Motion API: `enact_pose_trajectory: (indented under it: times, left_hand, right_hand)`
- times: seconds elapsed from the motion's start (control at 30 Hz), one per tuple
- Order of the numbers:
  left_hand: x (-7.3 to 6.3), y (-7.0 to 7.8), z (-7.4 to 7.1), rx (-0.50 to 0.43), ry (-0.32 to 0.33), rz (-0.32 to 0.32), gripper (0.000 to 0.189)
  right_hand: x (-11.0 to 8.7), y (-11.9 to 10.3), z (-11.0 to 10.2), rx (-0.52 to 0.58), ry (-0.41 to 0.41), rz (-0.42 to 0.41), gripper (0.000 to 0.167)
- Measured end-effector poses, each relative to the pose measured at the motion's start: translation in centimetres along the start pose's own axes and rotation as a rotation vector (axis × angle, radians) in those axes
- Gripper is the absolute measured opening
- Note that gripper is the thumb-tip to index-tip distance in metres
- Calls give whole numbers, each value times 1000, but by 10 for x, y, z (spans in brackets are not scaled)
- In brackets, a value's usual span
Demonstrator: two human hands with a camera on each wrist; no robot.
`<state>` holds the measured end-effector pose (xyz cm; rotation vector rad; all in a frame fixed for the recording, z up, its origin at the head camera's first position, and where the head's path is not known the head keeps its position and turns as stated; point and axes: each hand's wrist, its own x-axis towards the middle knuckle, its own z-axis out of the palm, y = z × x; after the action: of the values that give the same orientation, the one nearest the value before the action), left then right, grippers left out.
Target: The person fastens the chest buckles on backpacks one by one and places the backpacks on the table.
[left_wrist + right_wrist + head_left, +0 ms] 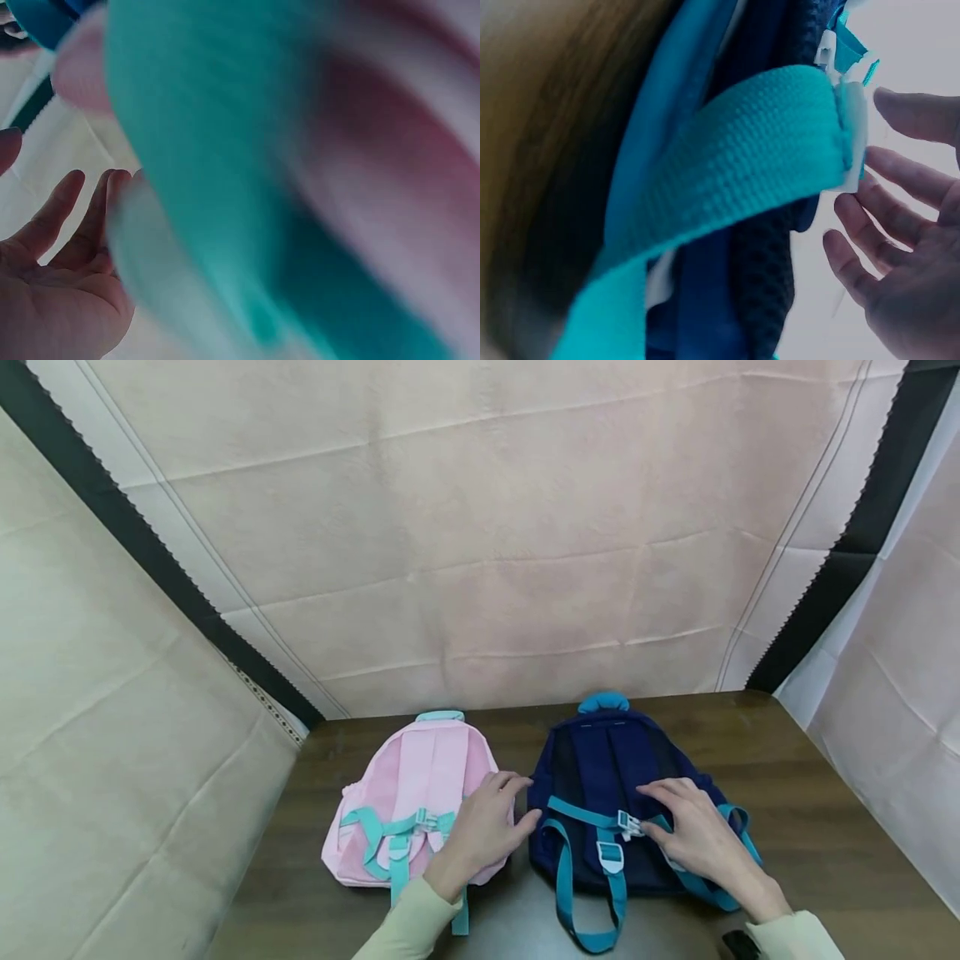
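Observation:
A pink backpack (378,768) and a navy blue backpack (551,760) lie side by side, their strap sides facing up. My left hand (483,831) hovers at the right side of the pink one, fingers loosely bent and holding nothing. Teal webbing (202,150) fills much of the left wrist view, blurred. Over the navy backpack is my right hand (693,827), its fingers spread and its thumb close to a white buckle (628,824) on the teal chest strap (581,812). The right wrist view shows the right fingers (911,176) apart, near a teal strap (757,142).
Both backpacks rest on a brown wooden table (292,868). Loose teal strap ends (460,918) trail toward the near edge, and a strap loop (592,941) hangs from the navy backpack. Pale fabric walls (510,527) with dark edging enclose the table. A small black object (741,945) is by the right sleeve.

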<state>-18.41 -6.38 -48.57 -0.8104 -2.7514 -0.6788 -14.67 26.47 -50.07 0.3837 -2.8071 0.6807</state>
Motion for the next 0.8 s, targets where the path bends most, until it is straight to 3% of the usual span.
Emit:
enact_pose_trajectory:
  times: [0.27,0.47,0.63,0.8]
  left_hand:
    - [18,32,32,1,-86,110,43]
    - [36,50,52,106,-163,191,44]
    - [49,61,65,188,-203,220,47]
    - [56,68,74,196,-227,236,46]
  right_hand:
    - [-2,4,6,-2,-78,8,41]
    - [-1,5,11,-1,-96,1,35]
    - [0,6,12,-8,-98,-4,31]
    - [1,7,13,-13,-109,-4,26]
